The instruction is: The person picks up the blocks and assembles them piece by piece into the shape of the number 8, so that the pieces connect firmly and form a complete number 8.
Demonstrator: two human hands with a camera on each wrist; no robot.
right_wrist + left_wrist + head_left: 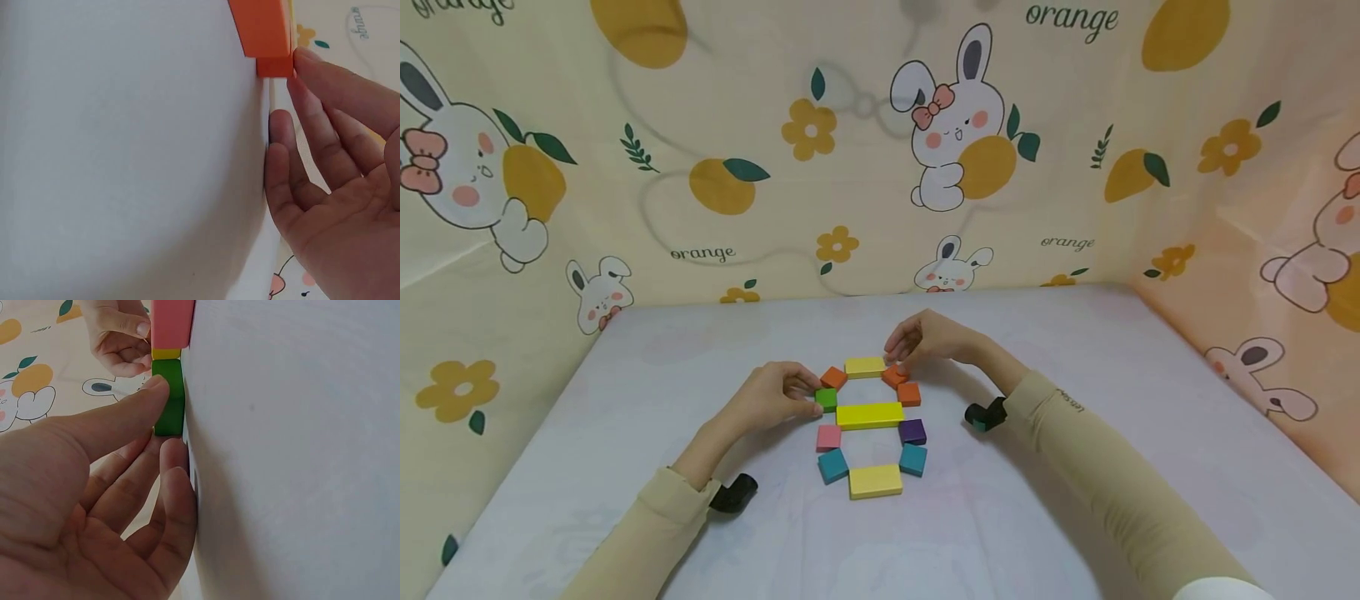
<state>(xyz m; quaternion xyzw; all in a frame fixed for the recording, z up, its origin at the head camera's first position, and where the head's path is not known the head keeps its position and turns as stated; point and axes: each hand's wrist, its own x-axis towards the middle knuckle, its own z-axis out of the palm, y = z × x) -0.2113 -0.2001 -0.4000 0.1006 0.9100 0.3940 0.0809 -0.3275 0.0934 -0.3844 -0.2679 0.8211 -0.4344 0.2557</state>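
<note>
Coloured blocks lie on the table in a figure-eight outline. My left hand [777,393] pinches the green block [826,400] at the outline's upper left; in the left wrist view the thumb presses the near face of that green block [170,406]. At the upper right, my right hand [934,340] holds an orange block [894,377] by thumb and fingertips, beside the top yellow block [865,367]. In the right wrist view, another orange block [262,28] stands in front and partly hides the held one [275,67].
A bright yellow block [870,416] crosses the middle. Below it lie pink [829,437], purple [913,431] and two teal blocks, with a pale yellow block [876,482] at the bottom. White cloth [1000,533] covers the table; a printed curtain [865,192] stands behind it.
</note>
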